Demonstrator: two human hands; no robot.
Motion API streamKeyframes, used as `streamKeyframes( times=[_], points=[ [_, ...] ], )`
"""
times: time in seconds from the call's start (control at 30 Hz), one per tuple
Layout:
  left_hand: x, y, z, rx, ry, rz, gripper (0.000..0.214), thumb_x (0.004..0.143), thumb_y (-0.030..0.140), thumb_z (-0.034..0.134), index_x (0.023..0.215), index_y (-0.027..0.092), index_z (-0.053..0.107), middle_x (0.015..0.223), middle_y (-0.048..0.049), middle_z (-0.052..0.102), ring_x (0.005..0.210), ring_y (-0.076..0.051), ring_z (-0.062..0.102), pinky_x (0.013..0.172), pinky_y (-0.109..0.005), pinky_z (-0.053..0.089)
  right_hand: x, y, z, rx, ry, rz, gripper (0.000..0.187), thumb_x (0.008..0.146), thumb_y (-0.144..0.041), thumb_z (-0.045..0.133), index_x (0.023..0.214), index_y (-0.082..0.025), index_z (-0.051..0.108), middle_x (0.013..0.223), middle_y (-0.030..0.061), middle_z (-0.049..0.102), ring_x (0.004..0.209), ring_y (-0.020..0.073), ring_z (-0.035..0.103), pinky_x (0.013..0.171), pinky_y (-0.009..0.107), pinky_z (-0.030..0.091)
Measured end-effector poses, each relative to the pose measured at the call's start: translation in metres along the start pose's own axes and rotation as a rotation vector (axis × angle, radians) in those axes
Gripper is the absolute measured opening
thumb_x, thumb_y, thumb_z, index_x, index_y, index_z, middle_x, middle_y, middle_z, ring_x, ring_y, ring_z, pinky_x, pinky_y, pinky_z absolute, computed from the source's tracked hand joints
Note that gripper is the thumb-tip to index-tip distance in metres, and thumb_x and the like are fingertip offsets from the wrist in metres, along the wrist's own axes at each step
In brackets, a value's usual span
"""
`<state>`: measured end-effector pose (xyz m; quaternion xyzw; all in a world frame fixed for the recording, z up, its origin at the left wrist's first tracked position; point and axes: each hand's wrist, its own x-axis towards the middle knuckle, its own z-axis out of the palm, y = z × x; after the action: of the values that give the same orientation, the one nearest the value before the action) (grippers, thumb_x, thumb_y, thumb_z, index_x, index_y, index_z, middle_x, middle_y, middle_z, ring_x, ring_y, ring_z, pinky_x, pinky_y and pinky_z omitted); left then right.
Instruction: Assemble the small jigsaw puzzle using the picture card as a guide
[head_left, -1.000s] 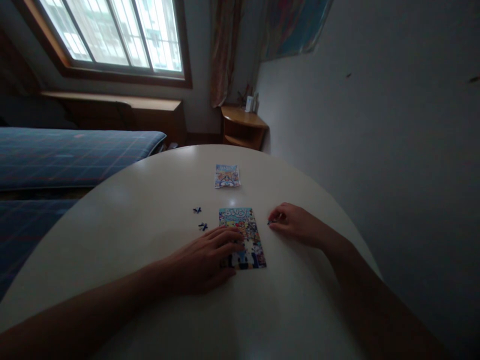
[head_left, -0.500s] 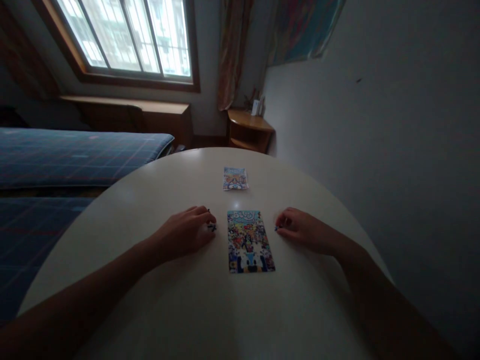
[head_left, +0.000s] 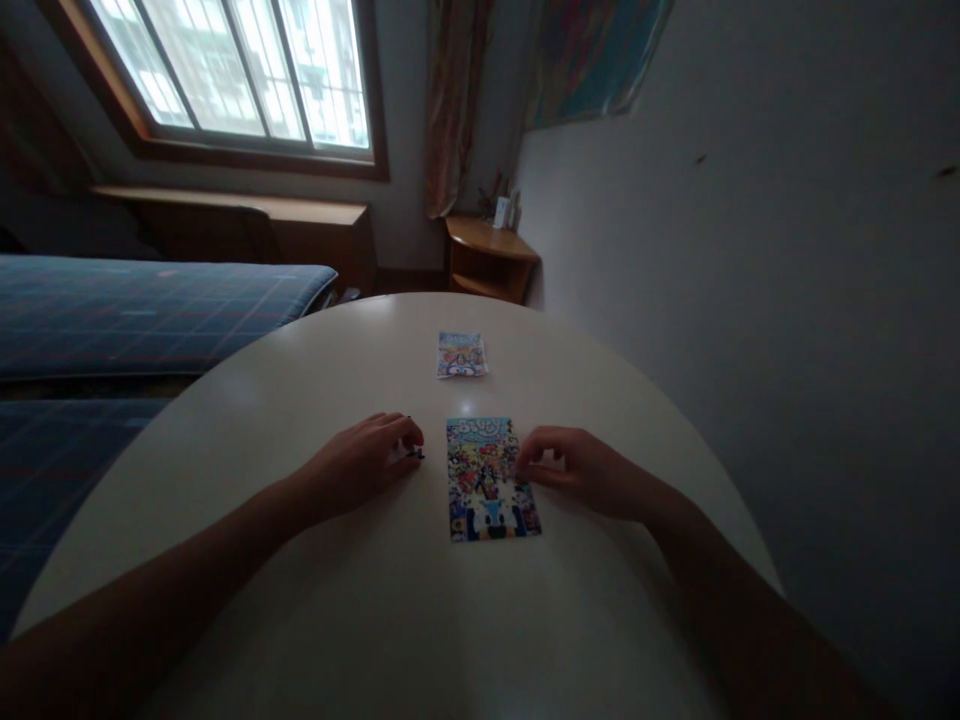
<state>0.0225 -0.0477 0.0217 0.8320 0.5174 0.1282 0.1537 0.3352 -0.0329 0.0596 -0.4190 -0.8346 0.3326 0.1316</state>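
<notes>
A colourful rectangular picture (head_left: 491, 510) lies flat on the white table, with blue lettering at its top and a blue dog face near its bottom. To its left, my left hand (head_left: 373, 455) rests with curled fingers around small dark pieces (head_left: 418, 454), too small to tell their kind. My right hand (head_left: 566, 462) is at the picture's right edge, its thumb and fingertips pinched together over the border. Whatever those fingertips hold is hidden. Farther back lies a small packet (head_left: 462, 356) with a similar print.
The round white table (head_left: 337, 620) fills the foreground. Left of it is a blue checked mattress (head_left: 150, 310). A white wall (head_left: 750, 300) stands close on the right. Behind are a wooden corner shelf (head_left: 491, 238) and a barred window (head_left: 240, 75).
My right hand has moved left, from beside the picture onto its right edge. The small dark piece at its fingertips no longer shows. My left hand stays nearly in place; the view has shifted slightly.
</notes>
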Motion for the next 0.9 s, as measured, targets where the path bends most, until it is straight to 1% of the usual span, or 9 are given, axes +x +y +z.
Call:
streamKeyframes(
  times=[0.1, 0.2, 0.37, 0.53, 0.67, 0.9],
  points=[
    [0.002, -0.002, 0.001, -0.014, -0.018, 0.006, 0.017, 0.09, 0.031, 0.055, 0.1, 0.021, 0.065, 0.096, -0.0063, 0.064, 0.09, -0.023, 0.06, 0.081, -0.036, 0.047, 0.002, -0.003, 0.007, 0.047, -0.013, 0.017, 0.014, 0.091, -0.03, 0.063, 0.093, -0.022, 0.074, 0.091, 0.0029, 0.074, 0.082, 0.0157, 0.065, 0.077, 0.028, 0.048],
    [0.003, -0.001, -0.001, -0.033, -0.027, -0.004, 0.017, 0.09, 0.031, 0.056, 0.099, 0.022, 0.067, 0.096, -0.0058, 0.064, 0.088, -0.022, 0.06, 0.079, -0.035, 0.047, 0.003, -0.001, 0.011, 0.071, -0.026, 0.028, 0.014, 0.091, -0.027, 0.062, 0.096, -0.022, 0.075, 0.096, 0.0036, 0.076, 0.084, 0.0157, 0.068, 0.078, 0.029, 0.051],
    [0.004, -0.001, -0.004, -0.04, -0.049, 0.0, 0.018, 0.09, 0.032, 0.055, 0.099, 0.022, 0.067, 0.094, -0.0055, 0.064, 0.084, -0.021, 0.06, 0.078, -0.034, 0.048, 0.003, -0.002, 0.012, 0.073, -0.036, 0.043, 0.014, 0.09, -0.026, 0.063, 0.096, -0.021, 0.076, 0.097, 0.0043, 0.076, 0.086, 0.0162, 0.069, 0.078, 0.029, 0.052],
    [0.005, -0.002, -0.002, -0.034, -0.047, 0.006, 0.019, 0.089, 0.032, 0.054, 0.1, 0.022, 0.067, 0.094, -0.0055, 0.063, 0.084, -0.021, 0.06, 0.077, -0.033, 0.048, 0.004, -0.006, 0.013, 0.071, -0.045, 0.053, 0.015, 0.09, -0.024, 0.062, 0.094, -0.02, 0.076, 0.094, 0.005, 0.076, 0.082, 0.0157, 0.068, 0.076, 0.028, 0.053],
    [0.005, 0.0, -0.003, -0.021, -0.043, 0.0, 0.018, 0.089, 0.031, 0.055, 0.099, 0.022, 0.067, 0.093, -0.0057, 0.063, 0.084, -0.021, 0.06, 0.077, -0.033, 0.047, 0.004, -0.006, 0.013, 0.059, -0.043, 0.038, 0.015, 0.089, -0.025, 0.063, 0.094, -0.02, 0.076, 0.093, 0.0047, 0.076, 0.081, 0.0157, 0.068, 0.075, 0.028, 0.052],
    [0.004, 0.001, -0.003, -0.024, -0.035, 0.0, 0.02, 0.089, 0.032, 0.054, 0.099, 0.023, 0.068, 0.094, -0.0056, 0.064, 0.085, -0.021, 0.061, 0.078, -0.033, 0.048, 0.004, -0.002, 0.016, 0.049, -0.05, -0.024, 0.02, 0.09, -0.024, 0.06, 0.103, -0.021, 0.075, 0.099, 0.0051, 0.075, 0.085, 0.0157, 0.068, 0.078, 0.027, 0.052]
  ],
)
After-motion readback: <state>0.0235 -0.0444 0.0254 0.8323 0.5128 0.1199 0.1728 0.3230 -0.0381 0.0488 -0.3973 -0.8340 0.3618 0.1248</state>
